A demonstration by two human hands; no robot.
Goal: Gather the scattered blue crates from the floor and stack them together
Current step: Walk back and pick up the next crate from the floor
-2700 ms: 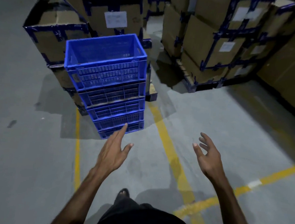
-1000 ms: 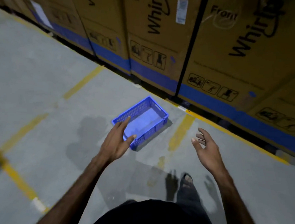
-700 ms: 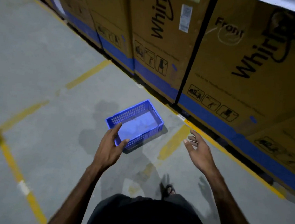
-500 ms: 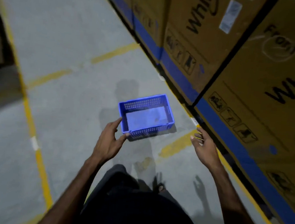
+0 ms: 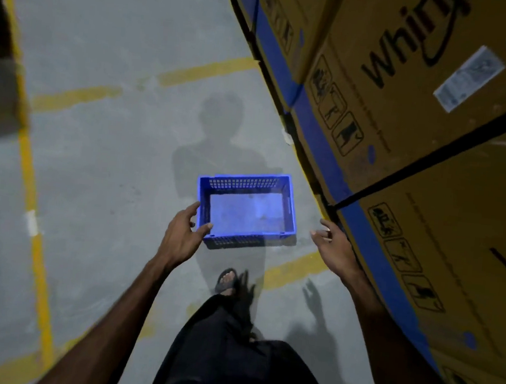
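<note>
**Both hands reach for a lone blue crate beside the carton wall**

Head view. A single blue crate (image 5: 247, 209) sits upright and empty on the grey concrete floor (image 5: 100, 178), just beside the foot of a row of large brown cartons (image 5: 405, 119) that runs along the floor's right edge. Its long sides lie roughly across the view, so its two short ends face left and right, which suits a two-handed lift. No other crate and no stack shows here, so this one will have to be carried elsewhere to join the rest.

The left hand (image 5: 182, 234) is spread wide with fingers and thumb apart, its thumb overlapping the crate's near left corner in the picture; whether it actually touches the rim cannot be told, since the hand may hang above it. It holds nothing. The right hand (image 5: 331, 244) is likewise open and empty, fingers loosely extended, set apart from the crate's right end and close to the blue band at the base of the cartons. The two hands bracket the crate, one toward each short end, apparently to take it by both ends and keep it level.

A sandalled foot (image 5: 228, 281) is planted just short of the crate's near wall, on a yellow floor line (image 5: 292, 268), putting the person close enough to bend and lift. The grasp looks imminent but is not yet made. The tight gap between crate and cartons leaves the right hand little room.
</note>
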